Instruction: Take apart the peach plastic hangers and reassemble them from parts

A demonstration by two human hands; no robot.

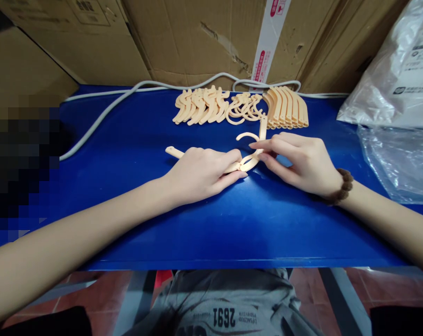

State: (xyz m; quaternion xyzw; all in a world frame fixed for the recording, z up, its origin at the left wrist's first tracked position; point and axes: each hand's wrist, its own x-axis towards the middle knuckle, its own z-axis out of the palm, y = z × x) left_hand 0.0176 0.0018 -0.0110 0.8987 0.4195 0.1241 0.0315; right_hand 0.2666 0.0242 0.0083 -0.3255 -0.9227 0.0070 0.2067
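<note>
Head view, as I stand watching: the left hand (204, 175) is curled tight around a cream plastic hooked assembly (252, 165) over the glossy blue tabletop (197, 233); the right hand (298, 161), thumb and fingertips nearly together, pinches it beside the hook. I'd brace close to the joint, line the parts up squarely and press evenly, sparing the thin hook. The grey cloth shirt (197, 291) reads "2691" upside down; lettering on the red-and-white packing tape (269, 39) is too small to read.
</note>
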